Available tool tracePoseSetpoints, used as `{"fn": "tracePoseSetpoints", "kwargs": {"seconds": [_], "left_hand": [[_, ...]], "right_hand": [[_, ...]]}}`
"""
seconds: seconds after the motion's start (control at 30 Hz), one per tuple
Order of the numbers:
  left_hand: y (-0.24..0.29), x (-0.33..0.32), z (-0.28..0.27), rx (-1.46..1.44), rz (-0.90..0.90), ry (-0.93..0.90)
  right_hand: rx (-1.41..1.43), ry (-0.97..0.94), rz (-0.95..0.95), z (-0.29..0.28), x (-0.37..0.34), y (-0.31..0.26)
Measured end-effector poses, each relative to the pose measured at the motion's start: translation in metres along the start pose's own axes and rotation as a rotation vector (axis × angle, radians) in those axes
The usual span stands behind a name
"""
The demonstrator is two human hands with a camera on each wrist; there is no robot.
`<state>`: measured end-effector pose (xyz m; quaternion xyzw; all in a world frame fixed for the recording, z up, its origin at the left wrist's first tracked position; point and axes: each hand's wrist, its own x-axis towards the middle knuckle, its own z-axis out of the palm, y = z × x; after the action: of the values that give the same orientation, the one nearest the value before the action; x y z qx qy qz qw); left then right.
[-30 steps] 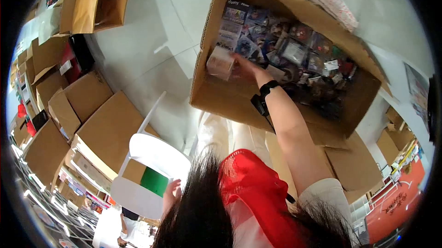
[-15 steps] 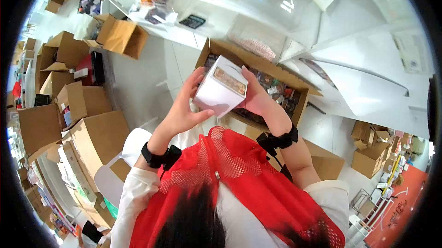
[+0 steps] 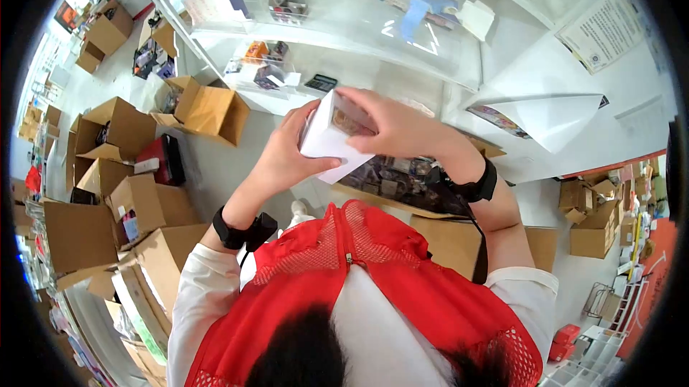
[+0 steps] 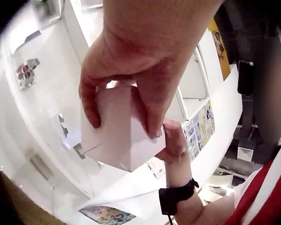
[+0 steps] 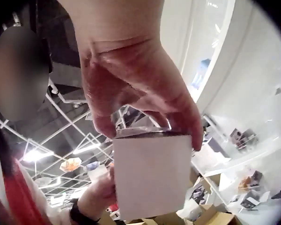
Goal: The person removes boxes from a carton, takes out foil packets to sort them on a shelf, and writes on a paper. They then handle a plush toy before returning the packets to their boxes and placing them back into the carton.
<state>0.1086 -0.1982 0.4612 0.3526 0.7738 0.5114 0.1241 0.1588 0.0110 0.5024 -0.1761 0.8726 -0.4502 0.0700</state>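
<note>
The head view shows a brown printed panel (image 3: 352, 120) on the box (image 3: 323, 144); the wrist views show only plain white faces, the right one adding ceiling lights (image 5: 37, 154); the left hand (image 3: 283, 157) and right hand (image 3: 398, 125), both spread to the box's width, grip it between thumb and fingers, in the head view over the left end of the carton (image 3: 492, 149); one box, one calculator (image 3: 321, 82), two black wristbands (image 3: 244, 230).
</note>
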Motion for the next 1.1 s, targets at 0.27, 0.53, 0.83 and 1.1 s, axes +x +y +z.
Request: {"fn": "tracePoseSetpoints", "kwargs": {"seconds": [0.27, 0.53, 0.83, 1.1], "left_hand": [[-0.052, -0.012, -0.138, -0.078, -0.012, -0.029], [-0.106, -0.018, -0.189, -0.318, 0.132, -0.209], [-0.152, 0.054, -0.188, -0.308, 0.062, -0.14], [-0.153, 0.206, -0.178, -0.307, 0.22, -0.211]], "right_hand": [[0.0, 0.166, -0.035, 0.07, 0.119, -0.048], [0.268, 0.023, 0.021, 0.048, 0.174, -0.059], [-0.9, -0.011, -0.597, 0.025, 0.21, -0.04], [-1.227, 0.619, -0.526, -0.057, 0.229, 0.04]]}}
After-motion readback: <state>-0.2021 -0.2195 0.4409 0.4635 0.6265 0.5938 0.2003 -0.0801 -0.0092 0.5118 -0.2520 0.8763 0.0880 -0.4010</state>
